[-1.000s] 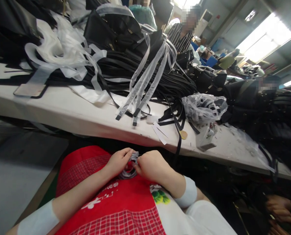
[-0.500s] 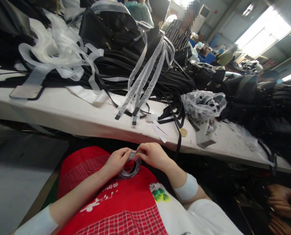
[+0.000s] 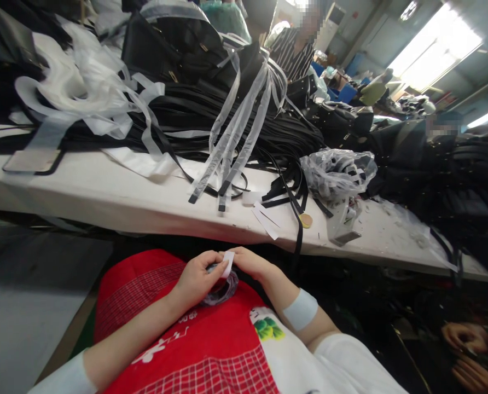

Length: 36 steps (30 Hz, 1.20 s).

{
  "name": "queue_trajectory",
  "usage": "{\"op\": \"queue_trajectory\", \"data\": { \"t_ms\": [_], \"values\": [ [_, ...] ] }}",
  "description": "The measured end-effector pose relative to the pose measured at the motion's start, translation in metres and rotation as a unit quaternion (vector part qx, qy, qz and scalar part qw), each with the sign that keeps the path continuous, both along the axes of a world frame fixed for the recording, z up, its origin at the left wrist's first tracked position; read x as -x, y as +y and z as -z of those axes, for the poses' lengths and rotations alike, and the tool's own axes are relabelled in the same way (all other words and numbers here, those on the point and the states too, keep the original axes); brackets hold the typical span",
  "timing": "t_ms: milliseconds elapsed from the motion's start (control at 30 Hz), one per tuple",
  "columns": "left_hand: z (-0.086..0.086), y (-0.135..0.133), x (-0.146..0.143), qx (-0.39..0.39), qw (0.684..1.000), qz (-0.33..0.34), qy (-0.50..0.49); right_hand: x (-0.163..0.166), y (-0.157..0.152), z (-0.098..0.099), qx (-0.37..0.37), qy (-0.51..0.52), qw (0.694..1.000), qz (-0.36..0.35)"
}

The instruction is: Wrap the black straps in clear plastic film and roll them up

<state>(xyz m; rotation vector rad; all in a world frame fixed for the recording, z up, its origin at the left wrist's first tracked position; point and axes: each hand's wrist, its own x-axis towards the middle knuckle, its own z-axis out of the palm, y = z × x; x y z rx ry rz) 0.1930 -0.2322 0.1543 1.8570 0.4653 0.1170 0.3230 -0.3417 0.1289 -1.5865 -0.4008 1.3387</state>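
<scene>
while left hand (image 3: 201, 276) pinched white strip (image 3: 228, 262), right hand (image 3: 250, 262) curled close, grip unclear; strip and coil (image 3: 231, 286) sat on near side of counter (image 3: 96, 183); steady thumb pressure likely served best.

the roll (image 3: 231, 287) looks like glossy plastic, the apron (image 3: 219, 331) matt cloth.

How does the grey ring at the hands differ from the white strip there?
The grey ring curves round; the white strip looks short and fairly straight. The ring is darker and larger overall, the strip paler and smaller. Both are at the left hand.
</scene>
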Motion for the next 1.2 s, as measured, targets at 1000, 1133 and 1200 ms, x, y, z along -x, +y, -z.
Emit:
{"op": "queue_trajectory", "data": {
  "t_ms": [1000,1133,1200],
  "values": [
    [0.004,-0.001,0.006,0.061,0.996,-0.061,0.008,-0.015,-0.002,-0.026,-0.068,0.010,0.990,-0.125],
    [0.002,0.003,0.006,0.087,0.995,-0.012,0.047,-0.012,-0.008,-0.041,-0.097,-0.218,0.954,-0.182],
    [-0.001,0.006,0.007,0.165,0.979,0.032,0.112,-0.007,-0.014,-0.051,-0.112,-0.382,0.888,-0.229]
  ]
}}
